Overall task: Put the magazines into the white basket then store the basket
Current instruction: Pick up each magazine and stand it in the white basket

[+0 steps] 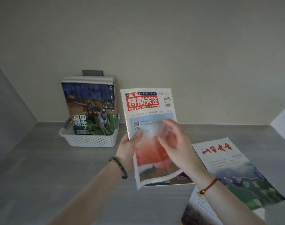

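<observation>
Magazine (150, 135) with a red title block is held upright above the counter (41, 168), the left hand (128, 148) clamped on its left edge; the right hand (172, 140), blurred, hovers over the cover with fingers spread; a white basket (89, 140) holding upright magazines (91, 108) stands at the counter's back edge; another magazine (235, 172) lies toward the right edge

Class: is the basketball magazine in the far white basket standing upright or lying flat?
Upright: the basketball magazine stands on end in the white basket, its top near the wall.
</observation>
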Demonstrator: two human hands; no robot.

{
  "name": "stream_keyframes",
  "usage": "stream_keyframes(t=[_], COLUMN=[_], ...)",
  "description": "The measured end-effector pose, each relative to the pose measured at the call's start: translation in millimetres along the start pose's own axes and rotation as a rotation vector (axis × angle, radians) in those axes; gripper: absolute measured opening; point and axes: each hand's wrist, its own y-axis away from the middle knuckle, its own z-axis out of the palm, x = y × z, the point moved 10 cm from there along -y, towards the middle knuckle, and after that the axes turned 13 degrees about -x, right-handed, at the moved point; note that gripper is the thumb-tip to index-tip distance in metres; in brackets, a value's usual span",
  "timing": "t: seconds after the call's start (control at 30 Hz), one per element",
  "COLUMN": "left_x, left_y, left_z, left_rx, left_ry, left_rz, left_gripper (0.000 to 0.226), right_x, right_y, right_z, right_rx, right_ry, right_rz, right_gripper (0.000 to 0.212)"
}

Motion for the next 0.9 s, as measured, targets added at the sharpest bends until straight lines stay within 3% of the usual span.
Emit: stream_keyframes(t=[0.1,0.17,0.23,0.37,0.47,0.53,0.6,0.67,0.73,0.83,0.9], left_x=[28.3,44.5,61.0,94.7,141.2,172.0,197.7,226.3,255.3,273.5,264.6], left_y=[8.0,11.3,12.5,11.3,9.3,3.7,-9.3,-25.7,-41.2,-58.3,-71.8], left_z=[-23.1,-39.1,-56.4,-98.1,-145.5,-166.3,-180.1,-197.1,-221.9,-261.4,-282.6], left_rx=[0.001,-0.030,-0.072,-0.119,0.056,0.109,0.063,0.051,0.143,0.309,0.351], left_ry=[-0.060,-0.073,-0.106,-0.161,-0.449,-0.686,-0.774,-0.864,-0.973,-0.947,-0.952], left_rz=[0.020,0.010,0.010,0.006,0.078,0.104,0.121,0.146,0.186,0.234,0.201], left_gripper=[0.040,0.048,0.050,0.051,0.039,0.029,0.020,0.020,0.020,0.003,0.008], right_x=[38.9,53.6,53.7,23.9,-0.2,-15.4,-36.8,-57.0,-63.6,-47.3,-24.1], right_y=[-17.0,-29.5,-44.4,-83.1,-120.0,-146.1,-175.2,-204.3,-230.0,-258.8,-268.9], right_z=[7.1,35.6,66.6,104.0,102.4,106.0,112.6,116.0,118.2,131.9,147.5], right_rx=[0.030,-0.095,-0.223,-0.333,-0.239,-0.173,-0.114,-0.032,0.057,0.125,0.127], right_ry=[-0.280,-0.505,-0.670,-0.863,-0.698,-0.508,-0.384,-0.318,-0.290,-0.200,-0.160], right_rz=[0.296,0.398,0.408,0.287,0.192,0.197,0.161,0.103,0.078,0.126,0.195], right_gripper=[0.107,0.116,0.108,0.052,0.022,0.024,0.027,0.026,0.021,0.013,0.007])
